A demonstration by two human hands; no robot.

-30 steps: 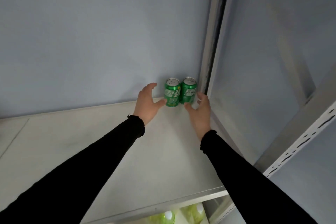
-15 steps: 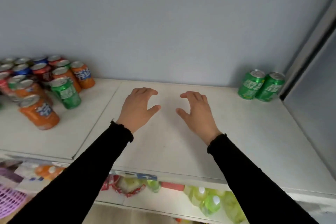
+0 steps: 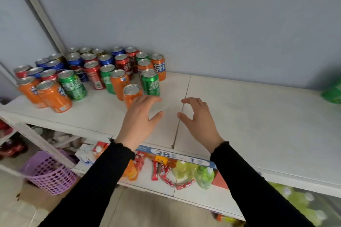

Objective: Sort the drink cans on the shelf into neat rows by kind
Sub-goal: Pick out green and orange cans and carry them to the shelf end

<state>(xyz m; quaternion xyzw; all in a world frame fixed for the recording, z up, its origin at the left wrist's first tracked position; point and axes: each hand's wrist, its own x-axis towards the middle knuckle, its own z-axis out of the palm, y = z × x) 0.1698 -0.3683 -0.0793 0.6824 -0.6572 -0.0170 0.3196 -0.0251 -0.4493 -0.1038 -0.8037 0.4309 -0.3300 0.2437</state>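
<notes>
2 bare hands hover over the smooth white shelf (image 3: 239, 116), holding nothing: left hand (image 3: 138, 123) loosely spread just before an orange can (image 3: 131, 94), right hand (image 3: 198, 120) half-curled. Glossy cylindrical cans (image 3: 88, 72) crowd its back-left corner; a blurred green can (image 3: 332, 92) sits far right.

Premises: a small retail shop. Evidence: white metal shelving (image 3: 239, 116) set against a plain grey wall, stocked with a mixed cluster of drink cans (image 3: 92, 75) in orange, green, red and blue. A blue price strip (image 3: 177, 155) on the shelf edge bears the printed figure 28. The lower shelf (image 3: 147, 180) carries red-wrapped snack packets (image 3: 166, 173), yellow-green bottled drinks (image 3: 193, 171) and small cartons (image 3: 90, 151). A purple perforated basket (image 3: 49, 175) stands on the floor at lower left.
</notes>
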